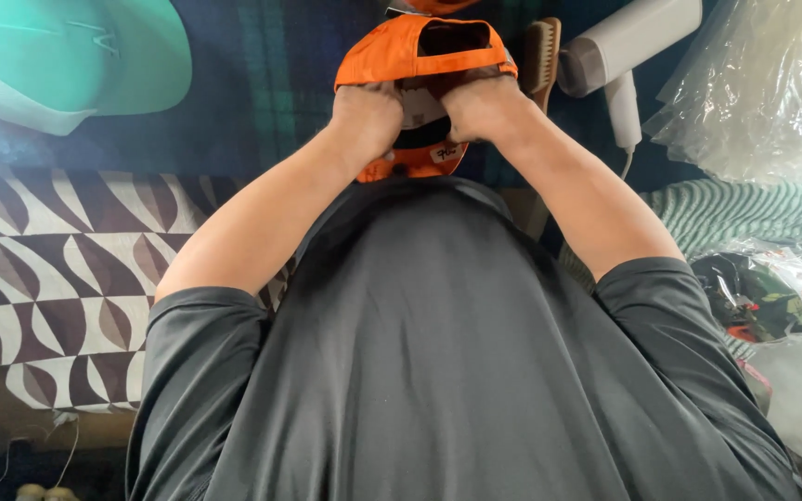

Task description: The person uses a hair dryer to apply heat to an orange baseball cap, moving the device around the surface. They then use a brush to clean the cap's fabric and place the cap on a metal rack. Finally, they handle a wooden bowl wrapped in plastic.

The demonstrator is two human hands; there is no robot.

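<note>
An orange cap is held upside down in front of my chest, its inside turned toward me. My left hand grips the cap's left side with the fingers tucked inside. My right hand grips the right side the same way. A white label shows inside the cap between my hands. My grey shirt fills the lower half of the view and hides what lies below.
A teal cap lies at the top left on a dark plaid cloth. A wooden brush and a white handheld steamer lie at the top right. Clear plastic bags sit at the right. A brown-and-white patterned cloth lies at the left.
</note>
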